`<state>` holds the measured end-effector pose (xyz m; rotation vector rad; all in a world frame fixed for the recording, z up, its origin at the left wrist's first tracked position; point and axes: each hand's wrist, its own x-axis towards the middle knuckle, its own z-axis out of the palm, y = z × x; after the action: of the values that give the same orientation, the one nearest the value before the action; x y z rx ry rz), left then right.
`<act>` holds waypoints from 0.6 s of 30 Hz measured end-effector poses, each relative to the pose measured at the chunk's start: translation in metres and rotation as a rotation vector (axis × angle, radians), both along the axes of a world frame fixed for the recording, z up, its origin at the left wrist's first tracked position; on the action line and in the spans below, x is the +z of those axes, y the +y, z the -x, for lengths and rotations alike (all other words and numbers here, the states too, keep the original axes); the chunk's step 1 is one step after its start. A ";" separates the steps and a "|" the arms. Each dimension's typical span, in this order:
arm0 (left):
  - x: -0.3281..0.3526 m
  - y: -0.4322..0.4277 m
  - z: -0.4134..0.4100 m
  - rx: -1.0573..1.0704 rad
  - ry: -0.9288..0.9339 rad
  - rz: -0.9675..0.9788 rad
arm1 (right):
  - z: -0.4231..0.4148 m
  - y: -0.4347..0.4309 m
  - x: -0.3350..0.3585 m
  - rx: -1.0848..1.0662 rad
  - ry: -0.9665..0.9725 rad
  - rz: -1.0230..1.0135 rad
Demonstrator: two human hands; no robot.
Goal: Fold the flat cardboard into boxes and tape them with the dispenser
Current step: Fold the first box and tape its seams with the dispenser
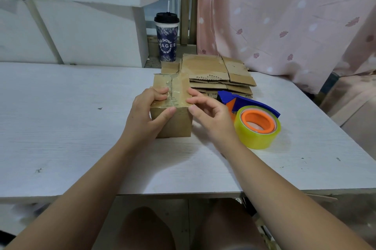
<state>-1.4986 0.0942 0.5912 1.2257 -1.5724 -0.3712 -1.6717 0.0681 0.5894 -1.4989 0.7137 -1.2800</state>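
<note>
A small folded cardboard box [179,121] stands on the white table [71,127], with clear tape over its top seam. My left hand [148,111] grips the box's near left corner, fingers on top and thumb on the front face. My right hand [207,113] is at the box's right top edge, its fingertips touching the taped top and its thumb the front edge. A blue and orange tape dispenser [254,119] with a roll of clear tape lies on the table just right of my right hand. A stack of flat cardboard [215,72] lies behind the box.
A dark blue cup [167,42] with a black lid stands at the table's far edge by the window. White foam blocks [81,31] line the back left. A pink curtain [295,15] hangs at the right. The table's front edge runs just below my forearms.
</note>
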 end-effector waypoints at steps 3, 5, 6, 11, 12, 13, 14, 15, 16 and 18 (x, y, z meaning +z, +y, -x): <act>0.003 0.002 0.006 0.064 0.035 -0.011 | -0.001 0.001 -0.001 -0.010 0.005 0.002; 0.005 0.005 0.012 0.113 0.014 0.000 | -0.006 0.004 -0.002 -0.055 0.022 0.037; 0.006 0.009 0.015 0.156 -0.029 0.023 | -0.009 0.006 -0.002 -0.084 0.026 0.047; 0.001 0.033 0.015 0.309 -0.334 0.108 | -0.027 0.008 0.004 -0.203 0.091 0.025; 0.005 0.036 0.010 0.288 -0.309 0.083 | -0.027 0.007 0.007 -0.185 0.105 0.015; 0.010 0.038 0.003 0.262 -0.285 0.070 | -0.026 0.006 0.009 -0.146 0.114 -0.001; 0.017 0.039 -0.006 0.241 -0.280 0.074 | -0.024 0.004 0.012 -0.097 0.127 -0.015; 0.023 0.038 -0.015 0.232 -0.291 0.098 | -0.022 0.003 0.016 -0.049 0.146 -0.025; 0.028 0.038 -0.025 0.219 -0.296 0.113 | -0.020 0.002 0.020 -0.002 0.163 -0.034; 0.035 0.038 -0.043 0.145 -0.251 0.044 | -0.015 0.001 0.027 0.087 0.169 -0.073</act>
<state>-1.4560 0.1325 0.6264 1.3847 -1.6804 -0.0907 -1.6564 0.0687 0.6161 -1.5736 0.7870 -1.0598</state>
